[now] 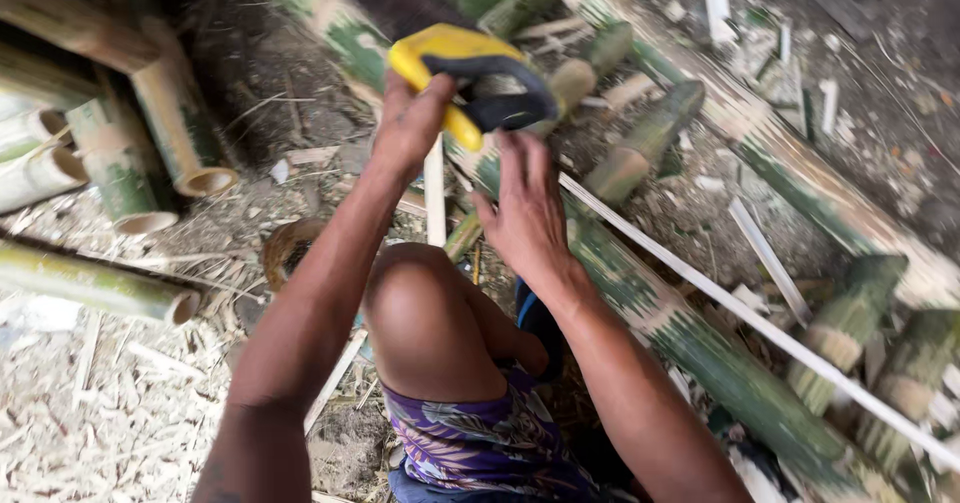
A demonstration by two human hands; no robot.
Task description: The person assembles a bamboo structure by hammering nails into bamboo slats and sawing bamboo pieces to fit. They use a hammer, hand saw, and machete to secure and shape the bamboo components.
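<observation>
Both hands are up at the yellow-and-dark saw handle (470,83) right now. The left hand (410,123) is curled round the yellow grip from the near side, fingers closed on it; the right hand (525,208) sits just below the handle's dark loop, fingers stretched up and touching it, more flat than clenched. The saw handle hangs just above the long green bamboo pole (690,333), near the pole's far end. I can't make out the blade; it is hidden behind the hands.

To my eye this is the setting-up step: the grip is being settled before a cut. The next move calls for a firm hold and a blade squared across the pole.

The pole's long axis runs diagonally, from beside the handle down toward the person's right, pointing away past the bent knee (425,313). A thin pale split strip (760,328) lies alongside the pole on its far side, running the same way. Cut bamboo lengths (180,133) lie well to the left of the handle, open ends showing.
</observation>
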